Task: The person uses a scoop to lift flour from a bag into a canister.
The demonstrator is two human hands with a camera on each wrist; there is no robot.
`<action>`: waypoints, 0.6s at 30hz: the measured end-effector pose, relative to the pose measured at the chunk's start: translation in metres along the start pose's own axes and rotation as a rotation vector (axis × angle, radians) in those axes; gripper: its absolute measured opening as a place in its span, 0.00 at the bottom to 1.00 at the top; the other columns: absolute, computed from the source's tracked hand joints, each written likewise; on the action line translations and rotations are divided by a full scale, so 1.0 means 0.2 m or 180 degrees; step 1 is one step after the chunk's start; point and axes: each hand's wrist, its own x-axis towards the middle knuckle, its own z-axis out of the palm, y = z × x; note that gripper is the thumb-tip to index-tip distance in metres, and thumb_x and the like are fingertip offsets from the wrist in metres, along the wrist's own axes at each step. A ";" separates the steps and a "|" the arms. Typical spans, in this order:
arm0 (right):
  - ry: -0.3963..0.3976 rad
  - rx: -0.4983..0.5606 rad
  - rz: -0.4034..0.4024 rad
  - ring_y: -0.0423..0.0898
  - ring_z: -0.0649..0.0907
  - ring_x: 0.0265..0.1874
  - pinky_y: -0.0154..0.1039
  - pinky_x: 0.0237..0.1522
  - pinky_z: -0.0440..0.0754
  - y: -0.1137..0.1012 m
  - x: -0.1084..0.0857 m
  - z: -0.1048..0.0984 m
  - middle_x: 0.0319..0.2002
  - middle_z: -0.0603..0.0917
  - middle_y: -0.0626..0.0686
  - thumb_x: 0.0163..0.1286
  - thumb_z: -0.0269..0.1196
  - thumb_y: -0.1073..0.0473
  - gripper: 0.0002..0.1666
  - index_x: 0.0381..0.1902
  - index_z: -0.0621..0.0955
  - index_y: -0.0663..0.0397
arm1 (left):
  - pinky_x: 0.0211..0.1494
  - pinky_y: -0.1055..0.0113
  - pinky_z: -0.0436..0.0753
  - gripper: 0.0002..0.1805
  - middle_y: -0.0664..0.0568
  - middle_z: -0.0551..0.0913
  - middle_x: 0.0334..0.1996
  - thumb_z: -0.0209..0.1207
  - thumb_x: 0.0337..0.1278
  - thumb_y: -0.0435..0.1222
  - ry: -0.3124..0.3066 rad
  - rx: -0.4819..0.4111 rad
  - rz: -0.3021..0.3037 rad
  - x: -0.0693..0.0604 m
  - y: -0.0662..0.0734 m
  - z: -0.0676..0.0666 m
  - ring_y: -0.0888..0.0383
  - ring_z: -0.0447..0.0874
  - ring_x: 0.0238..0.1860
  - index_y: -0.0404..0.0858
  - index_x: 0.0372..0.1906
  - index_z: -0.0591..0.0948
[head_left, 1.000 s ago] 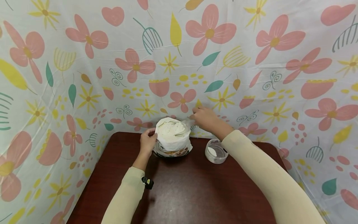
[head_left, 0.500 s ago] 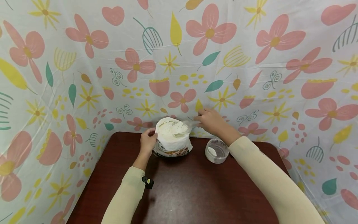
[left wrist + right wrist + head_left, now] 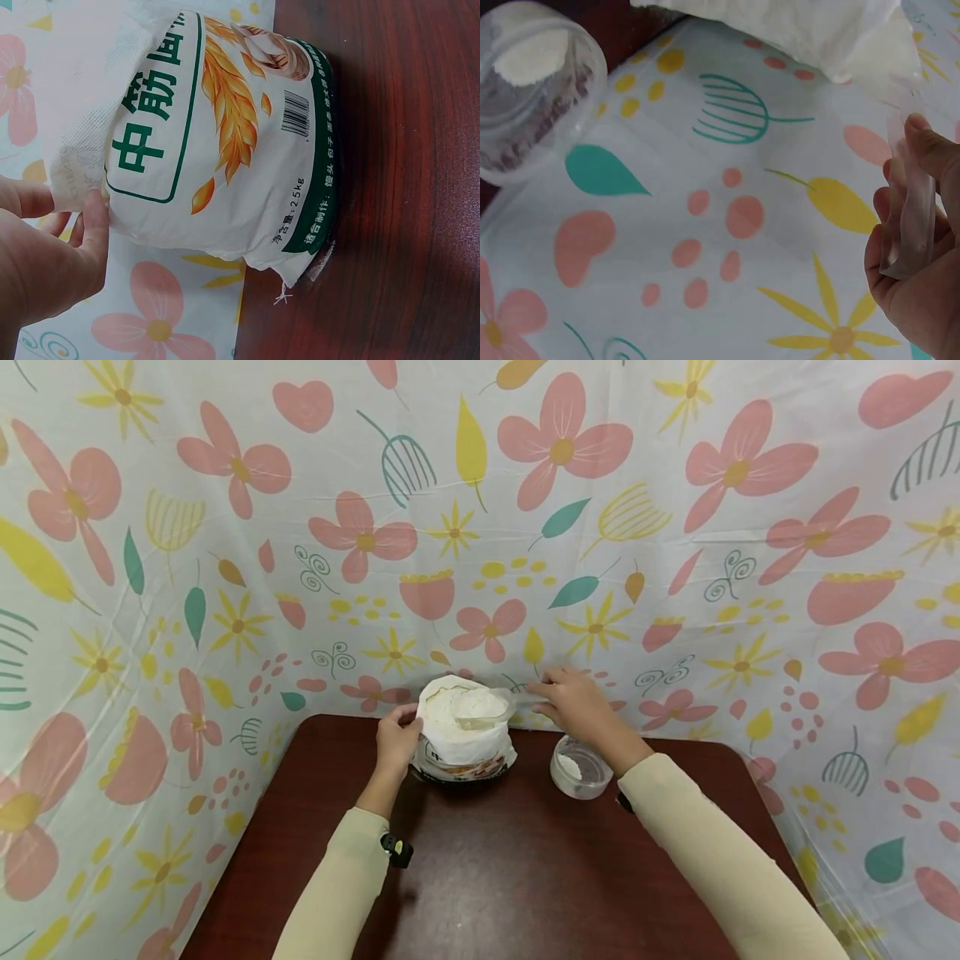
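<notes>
A white bag of flour (image 3: 457, 745), printed in green with a wheat ear and marked 2.5kg (image 3: 217, 150), stands with its top rolled down. My left hand (image 3: 397, 739) pinches the folded rim at the bag's left side, thumb outside. In my right hand (image 3: 573, 702) is the handle of a clear plastic scoop (image 3: 911, 202). The scoop's bowl (image 3: 482, 708) lies over the flour at the bag's mouth and has flour in it. To the right of the bag sits a round clear container (image 3: 581, 767) with a small heap of flour (image 3: 531, 56) at one side.
The dark red-brown table (image 3: 495, 877) carries the bag and container near its back edge. A floral cloth (image 3: 480, 527) hangs close behind the table and along both sides. My right forearm passes just beside the container.
My right hand has moved right and slightly down. The scoop has come up out of the flour, and its loaded bowl shows plainly. The left hand has stayed on the rim.
</notes>
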 end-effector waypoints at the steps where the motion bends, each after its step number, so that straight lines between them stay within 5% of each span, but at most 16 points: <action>1: 0.0041 0.0029 0.0012 0.51 0.78 0.38 0.43 0.35 0.78 0.00 -0.01 0.01 0.39 0.82 0.53 0.64 0.75 0.57 0.20 0.54 0.89 0.55 | 0.56 0.46 0.87 0.16 0.38 0.82 0.51 0.57 0.73 0.30 -0.0003 0.0001 -0.0004 0.00 0.00 0.00 0.55 0.82 0.38 0.34 0.61 0.82; 18: 0.0606 0.0298 0.0363 0.54 0.79 0.39 0.47 0.36 0.81 -0.04 -0.14 0.18 0.43 0.82 0.56 0.62 0.76 0.59 0.20 0.53 0.89 0.53 | 0.56 0.46 0.87 0.16 0.38 0.82 0.50 0.58 0.73 0.30 0.0007 0.0023 0.0024 0.00 -0.01 0.00 0.54 0.83 0.39 0.35 0.61 0.83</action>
